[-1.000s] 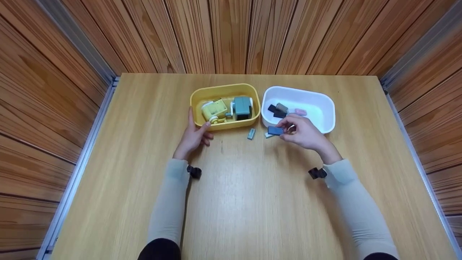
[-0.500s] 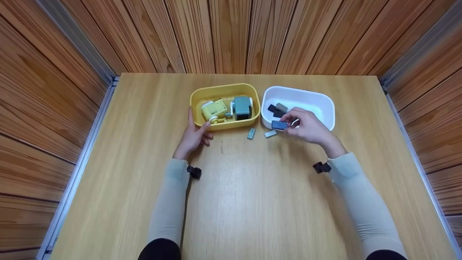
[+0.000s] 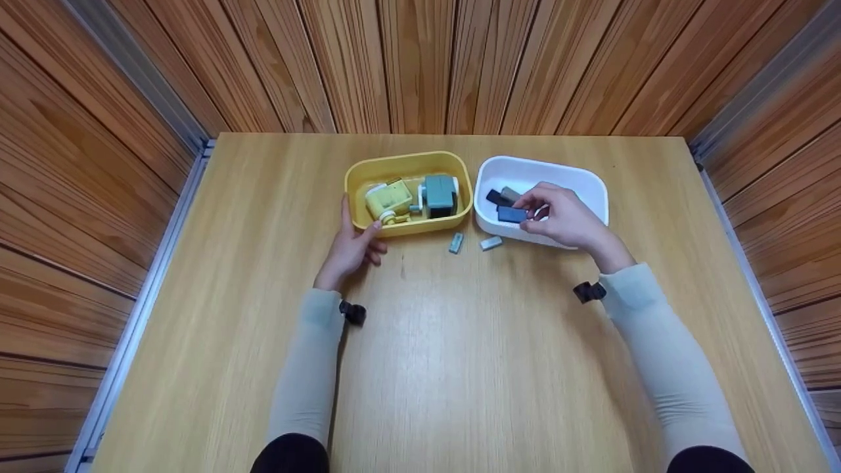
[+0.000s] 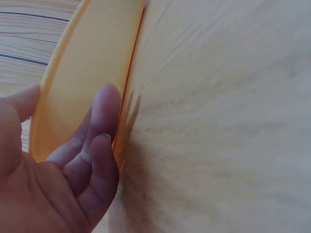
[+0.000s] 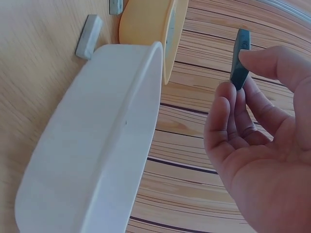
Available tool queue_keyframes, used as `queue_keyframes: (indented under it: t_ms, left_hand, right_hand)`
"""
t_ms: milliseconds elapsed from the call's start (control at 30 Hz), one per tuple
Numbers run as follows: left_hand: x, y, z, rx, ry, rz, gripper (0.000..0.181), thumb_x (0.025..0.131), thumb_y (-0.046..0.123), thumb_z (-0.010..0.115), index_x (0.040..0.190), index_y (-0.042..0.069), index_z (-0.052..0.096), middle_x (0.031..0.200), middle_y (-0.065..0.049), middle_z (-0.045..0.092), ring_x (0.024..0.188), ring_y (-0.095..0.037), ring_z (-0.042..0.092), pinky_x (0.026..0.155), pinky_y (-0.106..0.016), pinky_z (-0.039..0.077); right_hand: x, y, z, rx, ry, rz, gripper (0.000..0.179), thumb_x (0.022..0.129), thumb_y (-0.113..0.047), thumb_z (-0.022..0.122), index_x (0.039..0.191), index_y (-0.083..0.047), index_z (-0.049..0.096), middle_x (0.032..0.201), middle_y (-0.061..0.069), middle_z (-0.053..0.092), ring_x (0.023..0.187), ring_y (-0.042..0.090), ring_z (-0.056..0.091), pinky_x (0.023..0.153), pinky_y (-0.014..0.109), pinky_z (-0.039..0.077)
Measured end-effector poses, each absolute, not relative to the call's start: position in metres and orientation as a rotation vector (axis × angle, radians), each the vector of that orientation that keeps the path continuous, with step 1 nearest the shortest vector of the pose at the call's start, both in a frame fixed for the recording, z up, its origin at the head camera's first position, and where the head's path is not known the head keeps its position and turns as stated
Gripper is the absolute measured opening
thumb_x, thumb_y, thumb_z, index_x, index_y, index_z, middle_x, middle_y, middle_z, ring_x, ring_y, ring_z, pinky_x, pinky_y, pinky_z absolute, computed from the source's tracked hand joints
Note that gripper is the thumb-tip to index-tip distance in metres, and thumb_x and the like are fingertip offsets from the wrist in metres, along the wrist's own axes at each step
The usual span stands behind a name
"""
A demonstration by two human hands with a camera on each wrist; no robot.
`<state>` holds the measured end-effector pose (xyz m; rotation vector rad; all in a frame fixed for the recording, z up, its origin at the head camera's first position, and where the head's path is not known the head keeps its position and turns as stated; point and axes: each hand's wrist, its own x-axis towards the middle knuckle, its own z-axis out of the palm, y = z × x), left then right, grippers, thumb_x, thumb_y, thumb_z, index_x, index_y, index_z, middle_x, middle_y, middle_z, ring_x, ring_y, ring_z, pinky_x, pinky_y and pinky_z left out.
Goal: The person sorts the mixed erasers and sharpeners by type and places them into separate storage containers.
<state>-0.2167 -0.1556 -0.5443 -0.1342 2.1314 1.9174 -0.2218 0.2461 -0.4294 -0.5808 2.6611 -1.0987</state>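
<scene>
My right hand (image 3: 558, 213) pinches a blue eraser (image 3: 511, 215) between thumb and fingers, above the near left part of the white bin (image 3: 594, 197). In the right wrist view the eraser (image 5: 240, 58) is a slanted block, held above the level of the bin's rim. Black and grey erasers (image 3: 510, 194) lie inside that bin, partly covered by the hand. My left hand (image 3: 348, 253) holds the near left corner of the yellow bin (image 3: 358, 172). Its thumb is at the rim and its other fingers bend against the outer wall (image 4: 92, 63).
A yellow pencil sharpener (image 3: 390, 199) and a teal one (image 3: 439, 195) with cranks sit in the yellow bin. On the wooden table (image 3: 420, 341), a small teal eraser (image 3: 456, 243) and a white eraser (image 3: 491, 243) lie before the bins. Wood-panelled walls (image 3: 420, 66) enclose the table.
My right hand has carried the blue eraser from the near edge of the white bin up and over it, uncovering the white eraser on the table. The left hand stays put.
</scene>
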Motion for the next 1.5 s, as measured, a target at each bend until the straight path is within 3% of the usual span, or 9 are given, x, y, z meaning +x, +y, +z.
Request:
queue_keyframes:
  t_ms: [600,767,1100,1333,1500]
  left_hand:
    - [-0.216,-0.156,-0.543,-0.150,2.103,1.946,0.097,0.098,0.045,0.061,0.155,0.045,-0.016,0.091,-0.025,0.070,0.065,-0.031,0.065,0.061,-0.042,0.059]
    - [-0.210,-0.155,-0.522,-0.161,2.060,1.911,0.094,0.101,0.038,0.058,0.155,0.041,-0.019,0.102,-0.031,0.067,0.081,-0.048,0.064,0.075,-0.053,0.057]
    - [-0.207,-0.155,-0.511,-0.170,2.027,1.887,0.093,0.103,0.032,0.055,0.156,0.034,-0.021,0.108,-0.036,0.064,0.090,-0.056,0.060,0.083,-0.060,0.054]
    - [-0.216,-0.157,-0.537,-0.166,2.063,1.914,0.094,0.100,0.042,0.059,0.153,0.047,-0.019,0.102,-0.030,0.067,0.082,-0.049,0.064,0.075,-0.054,0.057]
    - [-0.216,-0.157,-0.543,-0.133,2.112,1.931,0.097,0.098,0.044,0.060,0.155,0.043,-0.018,0.095,-0.028,0.069,0.070,-0.038,0.067,0.065,-0.045,0.059]
  right_hand:
    - [-0.255,0.252,-0.420,-0.521,2.650,-1.053,0.029,0.089,-0.009,0.074,0.116,-0.006,0.066,0.107,0.010,0.061,0.098,0.026,0.054,0.081,0.039,0.045]
    - [-0.266,0.248,-0.415,-0.485,2.623,-1.025,0.031,0.090,-0.012,0.072,0.119,-0.007,0.064,0.110,0.010,0.059,0.099,0.026,0.052,0.082,0.041,0.046]
    - [-0.281,0.242,-0.416,-0.443,2.601,-0.963,0.027,0.092,-0.010,0.069,0.119,-0.007,0.065,0.110,0.012,0.059,0.100,0.029,0.051,0.084,0.042,0.045]
    - [-0.291,0.245,-0.422,-0.425,2.610,-0.893,0.027,0.091,-0.010,0.069,0.117,-0.006,0.065,0.108,0.013,0.060,0.099,0.029,0.051,0.084,0.042,0.041]
    - [-0.299,0.250,-0.428,-0.386,2.606,-0.883,0.028,0.089,-0.008,0.070,0.117,-0.004,0.066,0.106,0.014,0.061,0.095,0.029,0.052,0.082,0.040,0.042]
